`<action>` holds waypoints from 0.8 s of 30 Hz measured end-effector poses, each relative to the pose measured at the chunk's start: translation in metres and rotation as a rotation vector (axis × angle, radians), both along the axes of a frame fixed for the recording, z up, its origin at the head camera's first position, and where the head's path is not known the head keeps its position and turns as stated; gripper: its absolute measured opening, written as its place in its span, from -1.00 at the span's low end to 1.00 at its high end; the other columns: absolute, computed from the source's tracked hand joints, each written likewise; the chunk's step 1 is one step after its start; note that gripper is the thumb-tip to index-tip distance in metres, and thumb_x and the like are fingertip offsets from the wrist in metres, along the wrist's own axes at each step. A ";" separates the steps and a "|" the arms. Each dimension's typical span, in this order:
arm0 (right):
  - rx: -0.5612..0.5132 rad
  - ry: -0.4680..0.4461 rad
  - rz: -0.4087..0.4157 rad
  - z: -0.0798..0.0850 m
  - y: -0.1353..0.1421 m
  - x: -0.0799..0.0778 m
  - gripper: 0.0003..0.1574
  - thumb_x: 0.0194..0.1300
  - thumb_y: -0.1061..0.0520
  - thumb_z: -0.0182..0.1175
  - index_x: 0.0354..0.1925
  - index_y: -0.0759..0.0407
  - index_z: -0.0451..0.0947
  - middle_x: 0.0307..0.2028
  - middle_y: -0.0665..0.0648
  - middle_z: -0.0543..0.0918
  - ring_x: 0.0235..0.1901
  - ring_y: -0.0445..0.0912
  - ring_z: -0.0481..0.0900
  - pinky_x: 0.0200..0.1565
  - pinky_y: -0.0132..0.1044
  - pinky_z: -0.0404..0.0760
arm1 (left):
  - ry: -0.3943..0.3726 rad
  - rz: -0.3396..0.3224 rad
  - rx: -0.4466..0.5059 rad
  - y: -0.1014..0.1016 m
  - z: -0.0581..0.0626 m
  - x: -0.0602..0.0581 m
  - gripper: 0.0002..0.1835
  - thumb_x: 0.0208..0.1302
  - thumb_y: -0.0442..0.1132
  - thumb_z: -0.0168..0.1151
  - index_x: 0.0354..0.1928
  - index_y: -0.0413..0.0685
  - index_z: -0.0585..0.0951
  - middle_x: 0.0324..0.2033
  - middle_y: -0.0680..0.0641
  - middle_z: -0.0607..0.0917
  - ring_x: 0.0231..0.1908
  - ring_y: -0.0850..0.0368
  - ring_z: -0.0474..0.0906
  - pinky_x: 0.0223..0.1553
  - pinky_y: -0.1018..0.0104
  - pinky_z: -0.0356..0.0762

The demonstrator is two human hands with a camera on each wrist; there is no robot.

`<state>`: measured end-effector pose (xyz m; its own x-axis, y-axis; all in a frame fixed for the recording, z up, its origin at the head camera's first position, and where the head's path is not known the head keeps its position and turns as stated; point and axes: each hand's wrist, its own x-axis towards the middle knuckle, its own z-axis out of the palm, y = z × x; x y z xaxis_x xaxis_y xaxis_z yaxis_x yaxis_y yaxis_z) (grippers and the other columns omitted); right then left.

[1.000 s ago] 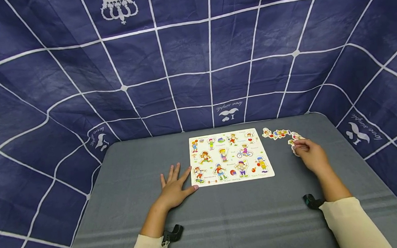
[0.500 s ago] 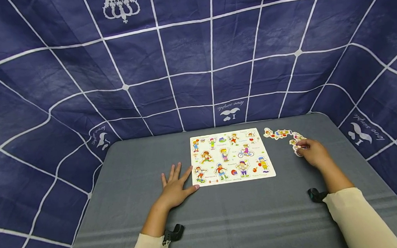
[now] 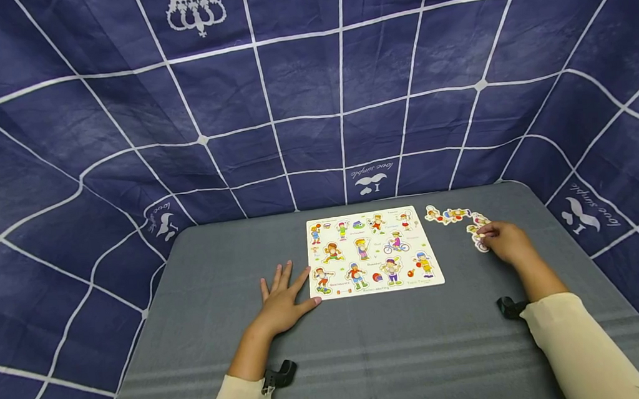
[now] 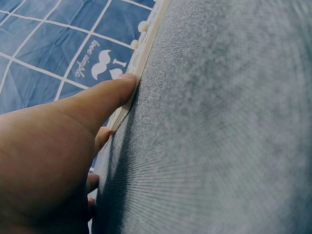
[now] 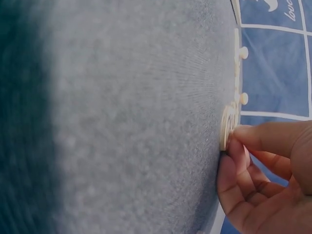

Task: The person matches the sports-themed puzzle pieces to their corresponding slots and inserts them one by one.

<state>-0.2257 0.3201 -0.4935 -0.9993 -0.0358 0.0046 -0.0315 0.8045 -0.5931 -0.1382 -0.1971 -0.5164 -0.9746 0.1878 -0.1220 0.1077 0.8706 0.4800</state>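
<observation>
Pinching a loose figure piece (image 5: 224,129) between thumb and fingertips in the right wrist view, right hand (image 5: 287,204) has a narrow grip; exact contact is hidden, so can't tell how firm. Other loose pieces (image 5: 237,44) trail off toward 12 o'clock from it, knobs sticking out. Likely risk: lifting could drag or flip the neighbours, since they're bunched edge to edge; a shallow pinch could let the piece drop. Left wrist view: left hand (image 4: 53,146) lies with thumb on the edge of the white figure board (image 4: 145,46), fingers spread wide, gripping nothing; too much push there might skid the board, too little might leave it free to slide. Head view: board sits mid-scene, left hand at its 8 o'clock, right hand and gripped piece at 3, other pieces about 2. Surface is grey cloth (image 3: 366,358), faintly creased across the 6 o'clock side; a ruck could tilt things. Navy curtain (image 3: 304,75) with white grid lines walls it off from 9 through 12 to 3, crown print (image 3: 195,9) at 11.
</observation>
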 end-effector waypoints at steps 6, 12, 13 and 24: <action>0.011 -0.006 -0.005 0.000 0.001 0.000 -0.71 0.26 0.29 0.19 -0.08 0.45 0.63 -0.30 0.34 0.72 -0.45 -0.20 0.46 -0.37 -0.30 0.37 | -0.002 -0.001 -0.004 0.000 -0.001 -0.001 -0.15 0.27 0.38 0.22 0.56 0.39 0.23 0.63 -0.18 -0.07 0.62 -0.25 -0.34 0.44 -0.48 -0.54; 0.014 0.007 -0.020 -0.002 0.001 0.000 -0.73 0.27 0.29 0.19 -0.11 0.43 0.65 -0.33 0.30 0.72 -0.47 -0.20 0.45 -0.38 -0.29 0.37 | 0.000 0.000 -0.008 -0.001 -0.001 -0.001 -0.14 0.27 0.39 0.21 0.56 0.39 0.23 0.63 -0.18 -0.07 0.62 -0.24 -0.34 0.44 -0.48 -0.54; 0.014 0.009 -0.022 -0.003 0.001 0.000 -0.74 0.27 0.28 0.19 -0.11 0.43 0.65 -0.33 0.29 0.72 -0.47 -0.21 0.45 -0.38 -0.30 0.37 | 0.000 -0.001 -0.008 -0.001 -0.002 -0.001 -0.15 0.27 0.38 0.21 0.56 0.39 0.23 0.63 -0.18 -0.07 0.62 -0.25 -0.33 0.44 -0.48 -0.54; -0.022 0.083 -0.046 0.001 -0.009 0.008 -0.74 0.31 0.22 0.24 -0.11 0.39 0.67 -0.29 0.32 0.75 -0.45 -0.27 0.48 -0.38 -0.33 0.40 | -0.002 -0.004 -0.008 -0.001 -0.002 -0.001 -0.14 0.27 0.40 0.19 0.56 0.39 0.22 0.63 -0.17 -0.08 0.62 -0.24 -0.35 0.44 -0.47 -0.55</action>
